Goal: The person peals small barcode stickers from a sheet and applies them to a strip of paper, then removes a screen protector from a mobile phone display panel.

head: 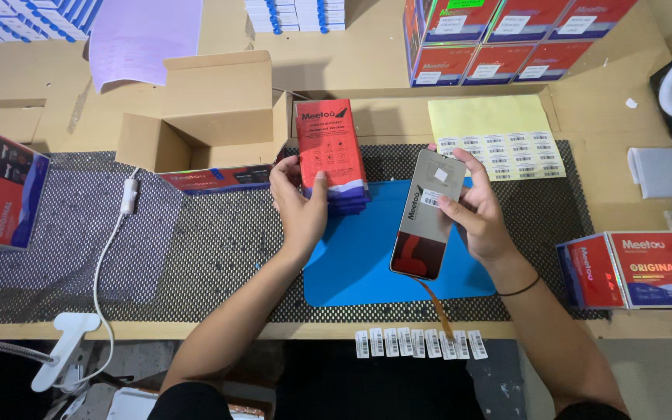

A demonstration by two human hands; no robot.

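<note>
Table (56, 70), mesh mat (219, 249) | my left hand (299, 204): fingers gripping red box stack (331, 152) | my right hand (476, 210): fingers pinching phone screen (425, 218)

Left hand (299, 204) grips the side of a stack of flat red boxes (331, 154) standing on the blue mat (351, 268). Right hand (476, 208) holds a phone screen panel (422, 225) tilted over the mat, orange flex cable (435, 307) dangling off its lower end. Open cardboard box (208, 113) just left of the stack, yellow label sheet (499, 136) behind the right hand, barcode sticker strip (420, 343) along the table edge.
</note>
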